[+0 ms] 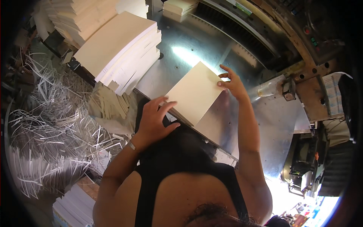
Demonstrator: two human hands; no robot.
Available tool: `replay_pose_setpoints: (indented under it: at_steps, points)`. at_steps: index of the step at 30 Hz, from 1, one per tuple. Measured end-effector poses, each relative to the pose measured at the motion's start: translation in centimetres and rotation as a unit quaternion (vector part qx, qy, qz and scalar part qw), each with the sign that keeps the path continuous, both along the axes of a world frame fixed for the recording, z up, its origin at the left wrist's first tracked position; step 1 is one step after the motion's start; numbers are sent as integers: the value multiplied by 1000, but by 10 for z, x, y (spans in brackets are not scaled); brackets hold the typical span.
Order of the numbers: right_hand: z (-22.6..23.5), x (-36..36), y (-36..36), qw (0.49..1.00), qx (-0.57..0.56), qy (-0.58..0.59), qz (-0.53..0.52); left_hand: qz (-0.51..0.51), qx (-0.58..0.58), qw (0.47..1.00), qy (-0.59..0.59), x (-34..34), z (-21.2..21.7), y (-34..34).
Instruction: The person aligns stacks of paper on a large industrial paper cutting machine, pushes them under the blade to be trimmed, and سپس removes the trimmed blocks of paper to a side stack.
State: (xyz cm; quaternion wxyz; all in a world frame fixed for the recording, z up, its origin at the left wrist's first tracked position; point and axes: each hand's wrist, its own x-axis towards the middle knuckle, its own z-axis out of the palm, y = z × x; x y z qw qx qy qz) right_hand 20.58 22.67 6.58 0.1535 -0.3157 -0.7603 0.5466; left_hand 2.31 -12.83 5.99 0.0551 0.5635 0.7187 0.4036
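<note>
A cream-coloured block of paper sheets (196, 92) lies at an angle on the near edge of a shiny metal table (181, 45). My left hand (155, 119) is at its near left side, fingers spread, with fingertips touching the edge and the thumb held away. At the block's right side, my right hand (231, 82) has bent, parted fingers, some of them on its edge. Neither hand is closed around the block. The underside of the paper is hidden.
Tall paper stacks (121, 45) stand at the table's left, beside a mass of shredded strips (49, 98) below. A smaller paper pile (180, 6) sits at the back. A dark slotted machine part (242, 34) spans the far side. Papers (75, 206) lie lower left.
</note>
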Motion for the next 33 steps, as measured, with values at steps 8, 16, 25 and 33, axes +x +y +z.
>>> replay_pose_setpoints:
  at_steps: [8, 16, 25, 33]
  points:
    - [-14, -1, -12, 990, 60, 23, -128, -22, -26, 991, 133, -15, -18, 35]
    - [-14, 33, -137, 932, 316, 75, -162, -7, -4, 992, 122, -6, -23, 43]
    - [-7, -2, -177, 901, 409, -76, -121, -5, 9, 990, 144, -7, -30, 93]
    - [-10, -44, -95, 894, 424, -54, -131, 12, 31, 998, 52, -11, -36, 95]
